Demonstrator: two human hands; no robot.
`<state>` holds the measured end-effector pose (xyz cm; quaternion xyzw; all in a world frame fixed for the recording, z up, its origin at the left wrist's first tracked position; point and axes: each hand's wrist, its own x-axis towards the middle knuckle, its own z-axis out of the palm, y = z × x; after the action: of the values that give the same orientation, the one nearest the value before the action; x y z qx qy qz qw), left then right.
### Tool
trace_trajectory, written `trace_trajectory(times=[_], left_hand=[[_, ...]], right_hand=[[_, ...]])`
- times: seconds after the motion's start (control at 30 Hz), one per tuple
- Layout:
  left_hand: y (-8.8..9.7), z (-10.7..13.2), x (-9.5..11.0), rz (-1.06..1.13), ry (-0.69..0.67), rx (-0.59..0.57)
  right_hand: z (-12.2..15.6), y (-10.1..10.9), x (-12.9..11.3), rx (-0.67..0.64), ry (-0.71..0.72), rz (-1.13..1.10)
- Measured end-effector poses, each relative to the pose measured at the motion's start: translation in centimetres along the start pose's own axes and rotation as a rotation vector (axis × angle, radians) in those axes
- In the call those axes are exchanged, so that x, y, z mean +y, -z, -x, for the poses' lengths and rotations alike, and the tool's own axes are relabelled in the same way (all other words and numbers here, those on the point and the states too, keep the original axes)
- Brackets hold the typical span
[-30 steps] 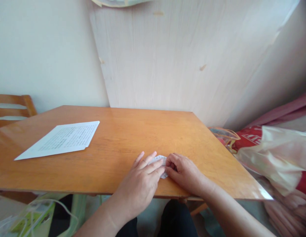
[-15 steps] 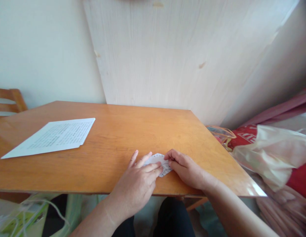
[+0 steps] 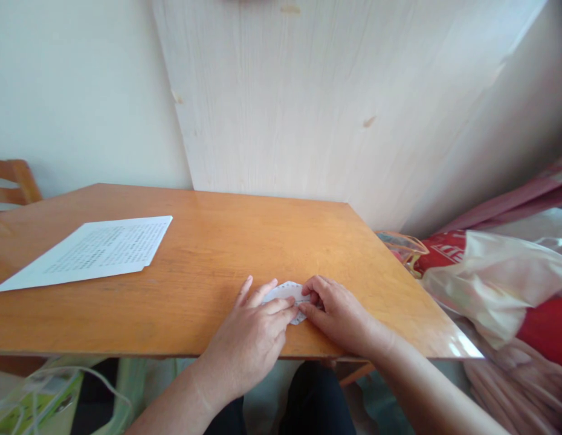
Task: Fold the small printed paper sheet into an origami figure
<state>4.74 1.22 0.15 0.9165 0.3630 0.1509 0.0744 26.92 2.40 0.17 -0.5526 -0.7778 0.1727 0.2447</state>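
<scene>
A small folded piece of printed white paper (image 3: 287, 292) lies near the front edge of the orange wooden table (image 3: 208, 266). My left hand (image 3: 251, 338) rests flat on its left part, fingers stretched out and pressing it down. My right hand (image 3: 338, 314) lies against the paper's right side with its fingers curled in, pinching the paper's edge. Most of the paper is hidden under both hands.
A printed white sheet (image 3: 93, 251) lies flat at the table's left. A pale wooden board (image 3: 308, 96) leans on the wall behind. Plastic bags (image 3: 494, 278) with red contents crowd the right side. A wooden chair back (image 3: 11, 181) shows at far left.
My right hand's fingers have curled in over the paper's right edge, covering more of it. My left hand stays pressed on it. The view has shifted slightly.
</scene>
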Motion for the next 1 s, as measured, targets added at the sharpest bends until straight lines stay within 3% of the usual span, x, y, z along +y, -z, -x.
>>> trace_trajectory(times=[0.2, 0.53, 0.8, 1.0], left_hand=[[0.0, -0.1, -0.1, 0.024, 0.008, 0.017], [0.1, 0.0, 0.1, 0.01, 0.003, 0.042], [-0.1, -0.2, 0.0, 0.015, 0.002, 0.034], [-0.1, -0.2, -0.1, 0.007, -0.007, 0.029]], right_hand=[[0.3, 1.1, 1.0, -0.012, -0.022, 0.079], [0.9, 2.3, 3.0, -0.028, -0.041, -0.033], [1.5, 2.3, 1.0, 0.068, 0.104, -0.037], [-0.2, 1.0, -0.3, -0.054, -0.099, -0.109]])
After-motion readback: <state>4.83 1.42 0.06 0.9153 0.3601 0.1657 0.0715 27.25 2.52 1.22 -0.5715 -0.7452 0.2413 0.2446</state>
